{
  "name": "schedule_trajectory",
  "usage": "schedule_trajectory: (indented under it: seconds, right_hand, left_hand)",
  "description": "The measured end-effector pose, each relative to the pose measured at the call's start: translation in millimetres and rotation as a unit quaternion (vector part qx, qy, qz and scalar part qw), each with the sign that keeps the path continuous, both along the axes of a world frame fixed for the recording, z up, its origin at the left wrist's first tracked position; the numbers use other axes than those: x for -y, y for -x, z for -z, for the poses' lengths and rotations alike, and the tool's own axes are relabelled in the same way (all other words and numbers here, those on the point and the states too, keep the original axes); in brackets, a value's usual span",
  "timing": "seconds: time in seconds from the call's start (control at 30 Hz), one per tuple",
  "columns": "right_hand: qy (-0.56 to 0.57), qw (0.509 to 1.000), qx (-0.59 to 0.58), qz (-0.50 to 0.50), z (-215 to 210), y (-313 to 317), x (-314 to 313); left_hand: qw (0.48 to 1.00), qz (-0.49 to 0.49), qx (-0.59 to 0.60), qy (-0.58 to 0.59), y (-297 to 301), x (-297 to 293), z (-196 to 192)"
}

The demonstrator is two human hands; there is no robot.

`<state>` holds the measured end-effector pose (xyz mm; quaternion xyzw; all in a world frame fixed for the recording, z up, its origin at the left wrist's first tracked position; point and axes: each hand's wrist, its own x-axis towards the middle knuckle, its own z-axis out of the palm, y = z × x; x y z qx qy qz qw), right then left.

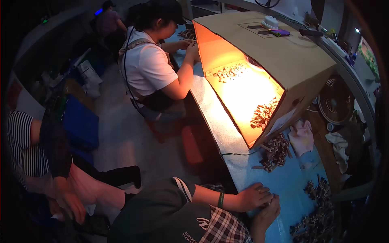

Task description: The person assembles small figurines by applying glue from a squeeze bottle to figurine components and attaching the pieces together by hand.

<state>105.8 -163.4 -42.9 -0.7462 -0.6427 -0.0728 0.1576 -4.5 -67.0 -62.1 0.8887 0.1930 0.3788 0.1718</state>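
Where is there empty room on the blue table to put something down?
Bare blue table lies between the brown pile by the lit cardboard box, the hands, and the dark heap. The right edge is crowded with cloths.

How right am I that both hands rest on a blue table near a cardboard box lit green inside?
One detail is wrong: the head view shows the cardboard box lit orange inside, not green. The left hand and right hand do rest on the blue table near it.
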Motion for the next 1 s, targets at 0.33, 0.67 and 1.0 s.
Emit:
schedule_trajectory:
  seconds: [0.33,0.67,1.0]
  right_hand:
    - [0.015,0.999,-0.051,0.006,-5.0,12.7,-9.3]
    - [-0.056,0.996,-0.073,0.020,21.2,12.4,-21.9]
    - [-0.068,0.997,-0.019,0.039,24.2,14.3,-8.0]
  left_hand:
    - [1.000,0.017,-0.007,-0.011,10.6,-17.5,-6.8]
    - [0.996,0.069,-0.033,-0.036,11.3,-38.7,17.3]
    - [0.983,0.137,0.032,-0.116,-2.1,-23.7,-13.8]
